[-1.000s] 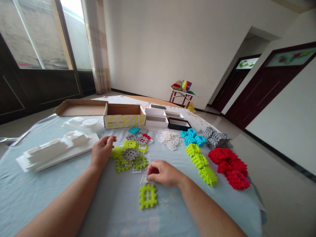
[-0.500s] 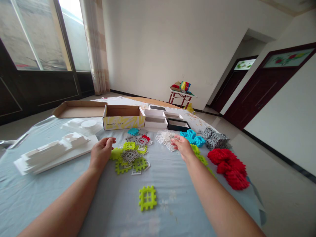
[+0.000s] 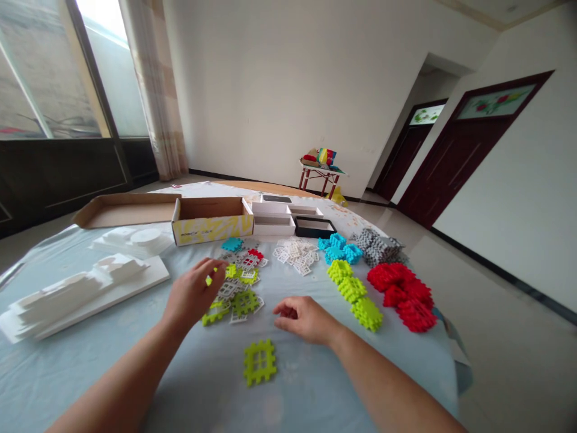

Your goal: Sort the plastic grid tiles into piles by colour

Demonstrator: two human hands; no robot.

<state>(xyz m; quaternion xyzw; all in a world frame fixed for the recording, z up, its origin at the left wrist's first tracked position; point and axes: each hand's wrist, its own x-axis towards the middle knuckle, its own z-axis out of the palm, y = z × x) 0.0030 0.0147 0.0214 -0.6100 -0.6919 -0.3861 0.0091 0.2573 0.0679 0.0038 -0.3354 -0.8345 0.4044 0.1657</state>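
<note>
My left hand point(image 3: 193, 290) is over the left side of a mixed heap of notched building plates. Its fingers are bent apart above the lime-green plates point(image 3: 246, 302), and part of the heap is hidden beneath them. White window-shaped inserts point(image 3: 240, 314) and a few grey plates lie among the green ones. To the right of the heap, my right hand point(image 3: 306, 319) hovers with loosely curled, parted fingers and nothing in them. A single lime-green plate with a window insert point(image 3: 260, 362) lies flat on the cloth, nearer to me.
Sorted on the right are lime-green point(image 3: 352, 290), blue point(image 3: 334, 252), grey point(image 3: 381, 248) and red plates point(image 3: 408, 291). White inserts point(image 3: 295, 252) lie behind the heap. Farther back stand an open carton point(image 3: 211, 230) and small boxes point(image 3: 273, 226). White foam pieces point(image 3: 103, 288) lie left.
My right hand has come back from the white inserts toward the middle of the table. My left hand has moved in over the mixed heap. The view has turned slightly to the right.
</note>
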